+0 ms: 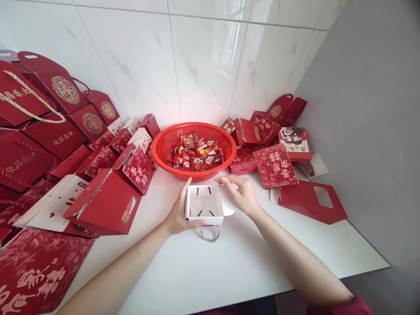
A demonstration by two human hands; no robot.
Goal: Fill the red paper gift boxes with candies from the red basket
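Observation:
A small gift box (206,205) with its white inside facing up is in the middle, above the table. Dark cord ends show on its inner walls, and a twisted cord handle (210,236) hangs at the near side. My left hand (180,214) is closed round the box's left side, thumb along the near wall. At the right edge, my right hand (241,192) has curled fingers at the box's white flap (229,205), which stands out to the right. Just beyond the box, a red plastic basket (193,175) holds many wrapped candies (197,153).
Red gift boxes (108,201) crowd the left side, some with rope handles. More boxes (277,166) are heaped at the right, with a red box (315,201) lying near the table's right edge. Behind is a tiled wall (131,52); a grey panel (370,131) bounds the right.

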